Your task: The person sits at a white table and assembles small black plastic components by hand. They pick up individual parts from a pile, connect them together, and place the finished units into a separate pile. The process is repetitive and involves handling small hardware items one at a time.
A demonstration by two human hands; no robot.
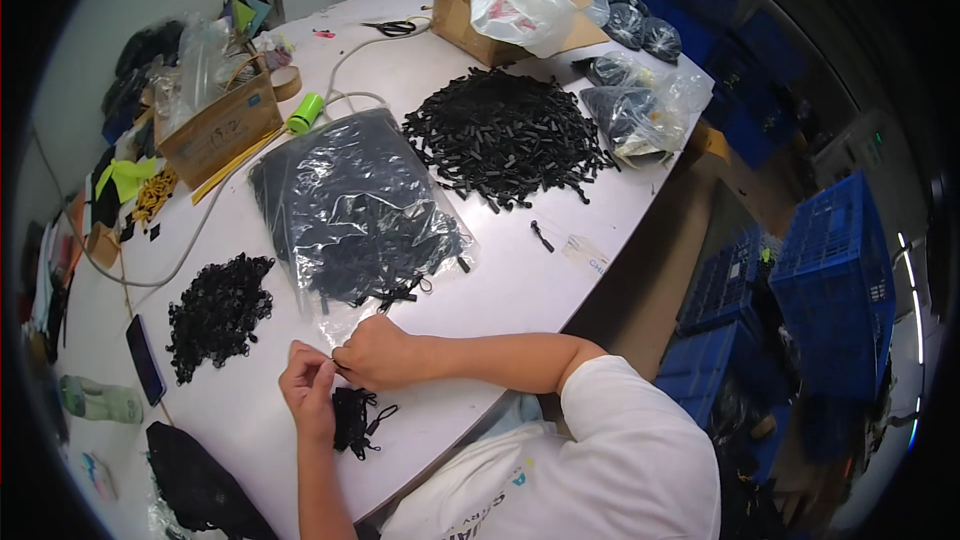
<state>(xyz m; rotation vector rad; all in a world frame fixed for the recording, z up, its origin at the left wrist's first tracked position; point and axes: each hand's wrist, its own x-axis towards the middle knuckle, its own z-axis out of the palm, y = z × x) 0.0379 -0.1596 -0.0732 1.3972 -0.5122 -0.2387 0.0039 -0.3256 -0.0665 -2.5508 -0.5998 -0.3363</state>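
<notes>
My left hand (308,380) and my right hand (382,352) meet over the near part of the table. Fingers of both are pinched on a small black piece (340,365), mostly hidden between them; it looks like part of a cord pull. Just below lies a small heap of black looped cord pulls (352,422). Beyond my hands, a clear plastic bag (340,180) full of black pieces lies flat, with several looped pulls spilling at its near edge. Left of it sits a pile of small black parts (220,315).
A large heap of black stick-like pulls (505,135) covers the far middle. Behind it stands a cardboard box (455,5) with a white bag. Scissors (395,28), a phone (146,360), a green bottle (100,400) and a black bag (200,480) lie around. Blue crates (830,280) stand right.
</notes>
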